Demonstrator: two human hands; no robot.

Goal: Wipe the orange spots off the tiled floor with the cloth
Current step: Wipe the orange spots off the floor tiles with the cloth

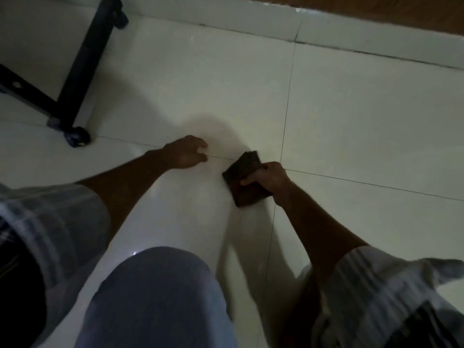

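The dark brown folded cloth (242, 175) lies flat against the pale tiled floor (351, 116) near a grout crossing. My right hand (270, 178) is closed on the cloth's right edge. Just left of it, my left hand (188, 151) rests on the floor on its fingertips, fingers curled, holding nothing. The picture is dim and blurred, and I can make out no orange spots on the tiles.
A black frame on castor wheels (76, 138) stands at the upper left. A white skirting (251, 26) with a wooden surface (376, 11) behind it runs along the top. My bent knee (160, 292) fills the lower middle.
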